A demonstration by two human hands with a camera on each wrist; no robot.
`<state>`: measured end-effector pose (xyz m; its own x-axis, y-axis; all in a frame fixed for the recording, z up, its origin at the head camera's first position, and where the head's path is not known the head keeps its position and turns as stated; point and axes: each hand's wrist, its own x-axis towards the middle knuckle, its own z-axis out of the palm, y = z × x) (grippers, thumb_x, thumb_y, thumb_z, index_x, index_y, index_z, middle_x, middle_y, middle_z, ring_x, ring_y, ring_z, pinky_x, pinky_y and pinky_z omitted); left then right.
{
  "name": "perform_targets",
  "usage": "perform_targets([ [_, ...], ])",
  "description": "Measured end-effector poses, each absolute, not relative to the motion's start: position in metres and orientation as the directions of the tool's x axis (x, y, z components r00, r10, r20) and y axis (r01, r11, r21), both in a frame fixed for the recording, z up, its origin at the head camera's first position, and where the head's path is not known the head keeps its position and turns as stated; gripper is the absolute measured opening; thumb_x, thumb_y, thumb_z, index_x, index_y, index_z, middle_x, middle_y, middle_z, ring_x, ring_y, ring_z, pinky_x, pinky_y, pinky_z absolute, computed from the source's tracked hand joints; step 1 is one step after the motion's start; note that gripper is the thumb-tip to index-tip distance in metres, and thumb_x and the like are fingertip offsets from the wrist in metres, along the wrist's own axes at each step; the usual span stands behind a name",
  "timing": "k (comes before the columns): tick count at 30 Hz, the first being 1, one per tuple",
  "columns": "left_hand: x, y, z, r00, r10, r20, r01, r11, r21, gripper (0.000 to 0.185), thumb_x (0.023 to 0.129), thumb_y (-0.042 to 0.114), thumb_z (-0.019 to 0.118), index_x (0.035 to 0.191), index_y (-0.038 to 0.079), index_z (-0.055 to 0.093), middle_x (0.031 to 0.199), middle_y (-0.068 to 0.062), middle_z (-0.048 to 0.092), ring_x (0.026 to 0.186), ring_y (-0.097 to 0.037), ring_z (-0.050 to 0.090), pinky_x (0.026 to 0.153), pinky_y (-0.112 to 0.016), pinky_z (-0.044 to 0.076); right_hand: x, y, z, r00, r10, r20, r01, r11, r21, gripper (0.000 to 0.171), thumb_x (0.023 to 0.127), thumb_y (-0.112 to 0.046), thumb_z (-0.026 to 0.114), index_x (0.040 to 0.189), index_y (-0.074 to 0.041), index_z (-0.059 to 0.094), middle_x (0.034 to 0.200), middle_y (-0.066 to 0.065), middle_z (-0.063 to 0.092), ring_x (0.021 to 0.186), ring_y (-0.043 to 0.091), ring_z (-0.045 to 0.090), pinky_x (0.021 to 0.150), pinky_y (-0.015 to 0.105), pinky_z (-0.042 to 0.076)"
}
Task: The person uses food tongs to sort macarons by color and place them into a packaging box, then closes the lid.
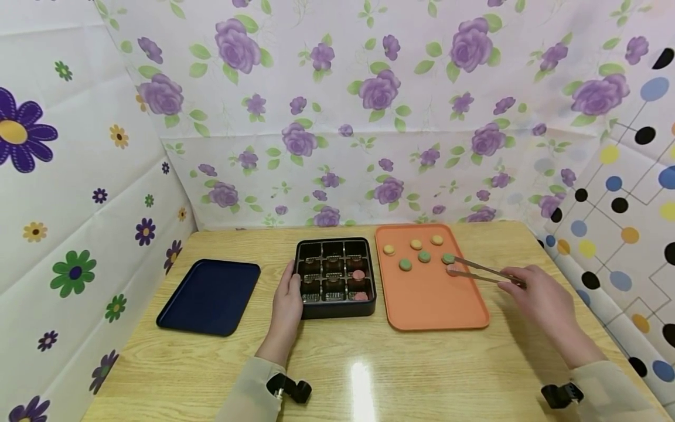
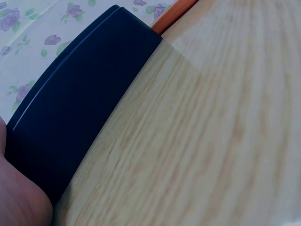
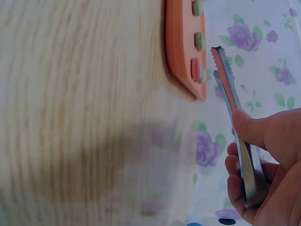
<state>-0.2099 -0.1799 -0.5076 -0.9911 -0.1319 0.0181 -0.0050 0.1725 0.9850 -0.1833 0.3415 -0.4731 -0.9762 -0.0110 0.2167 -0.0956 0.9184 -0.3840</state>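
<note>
Only the head view shows my tongs (image 1: 482, 272) tips at a pink cookie (image 1: 452, 269) at three o'clock on the orange tray (image 1: 437, 308). My right hand (image 1: 538, 296) fingers grip the tongs, forearm low over the tabletop (image 1: 422, 375). My left hand (image 1: 287, 299) lies flat, fingers straight against the black box (image 1: 337, 308).

Left hand (image 2: 21, 197) cut off at left wrist frame corner, black box (image 2: 75, 99) interior hidden there, tabletop (image 3: 84, 117) blurred in right wrist view.
</note>
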Motion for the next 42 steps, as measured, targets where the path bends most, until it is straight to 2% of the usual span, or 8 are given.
perform_targets([
  [6, -0.211, -0.180, -0.507, -0.991, -0.136, 0.018, -0.006, 0.175, 0.985, 0.060, 0.123, 0.036, 0.034, 0.178, 0.016, 0.023, 0.182, -0.008, 0.021, 0.168, -0.034, 0.016, 0.134, -0.058, 0.018, -0.183, 0.345, -0.478, -0.961, -0.021, 0.275, -0.124, 0.924, -0.361, 0.038, 0.106, -0.031, 0.079, 0.133, -0.005, 0.078, 0.108, 0.022, 0.071, 0.075, 0.027, 0.064, 0.053, 0.037, 0.044],
  [23, -0.212, -0.180, -0.510, -0.990, -0.139, 0.014, -0.011, 0.174, 0.985, 0.060, 0.123, 0.035, 0.034, 0.178, 0.016, 0.023, 0.182, -0.008, 0.022, 0.168, -0.034, 0.017, 0.134, -0.058, 0.018, -0.185, 0.344, -0.483, -0.958, -0.027, 0.285, -0.122, 0.939, -0.321, 0.033, 0.105, -0.028, 0.081, 0.128, -0.004, 0.079, 0.110, 0.026, 0.070, 0.077, 0.036, 0.067, 0.049, 0.039, 0.045],
  [31, -0.213, -0.180, -0.511, -0.990, -0.137, 0.018, -0.005, 0.170, 0.985, 0.060, 0.123, 0.037, 0.034, 0.178, 0.016, 0.023, 0.182, -0.008, 0.022, 0.168, -0.034, 0.017, 0.134, -0.058, 0.019, -0.189, 0.340, -0.485, -0.951, -0.037, 0.309, -0.137, 0.940, -0.311, 0.030, 0.104, -0.027, 0.082, 0.126, -0.006, 0.080, 0.100, 0.016, 0.069, 0.069, 0.024, 0.059, 0.049, 0.036, 0.041],
  [37, -0.212, -0.181, -0.511, -0.990, -0.138, 0.011, -0.013, 0.166, 0.986, 0.060, 0.123, 0.039, 0.033, 0.179, 0.019, 0.023, 0.182, -0.005, 0.021, 0.168, -0.031, 0.017, 0.134, -0.057, 0.020, -0.191, 0.337, -0.484, -0.942, -0.056, 0.332, -0.159, 0.942, -0.294, 0.027, 0.102, -0.025, 0.083, 0.122, -0.006, 0.082, 0.100, 0.017, 0.070, 0.072, 0.028, 0.064, 0.049, 0.039, 0.044],
  [42, -0.211, -0.181, -0.511, -0.990, -0.143, 0.010, -0.014, 0.172, 0.985, 0.061, 0.123, 0.039, 0.034, 0.179, 0.019, 0.023, 0.182, -0.006, 0.021, 0.168, -0.033, 0.017, 0.134, -0.058, 0.020, -0.191, 0.334, -0.484, -0.943, -0.059, 0.327, -0.163, 0.939, -0.302, 0.026, 0.103, -0.025, 0.083, 0.121, -0.007, 0.082, 0.097, 0.015, 0.069, 0.069, 0.025, 0.061, 0.048, 0.037, 0.042],
])
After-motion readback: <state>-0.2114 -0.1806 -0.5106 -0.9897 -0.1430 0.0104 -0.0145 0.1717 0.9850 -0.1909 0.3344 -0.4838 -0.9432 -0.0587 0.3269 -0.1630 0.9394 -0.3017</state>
